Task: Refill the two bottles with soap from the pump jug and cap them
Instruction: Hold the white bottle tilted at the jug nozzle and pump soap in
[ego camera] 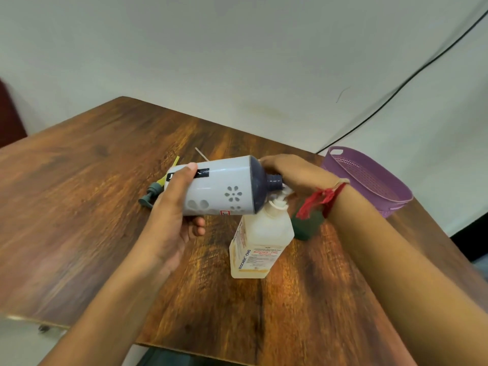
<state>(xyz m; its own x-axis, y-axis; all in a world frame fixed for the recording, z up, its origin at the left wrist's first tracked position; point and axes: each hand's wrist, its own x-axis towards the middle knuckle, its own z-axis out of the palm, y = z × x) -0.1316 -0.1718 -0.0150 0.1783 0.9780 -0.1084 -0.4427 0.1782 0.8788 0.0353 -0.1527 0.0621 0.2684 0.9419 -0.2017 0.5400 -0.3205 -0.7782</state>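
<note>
My left hand point(173, 215) grips a grey bottle point(221, 186) with flower marks and a dark blue shoulder, holding it on its side with the open neck pointing right. Its mouth sits just above the white pump head point(279, 202) of the clear soap jug point(260, 241), which stands on the wooden table point(92, 207). My right hand point(295, 175) lies over that pump head, fingers curled around it, partly hidden by the bottle's neck. A dark green bottle point(307, 223) stands behind the jug, half hidden by my right wrist. A grey pump cap point(150, 195) lies behind my left hand.
A purple plastic basket point(369, 178) sits at the table's far right edge. A yellow-green nozzle piece point(173, 165) and a thin tube point(202, 154) lie behind the grey bottle. A black cable runs down the wall at the right.
</note>
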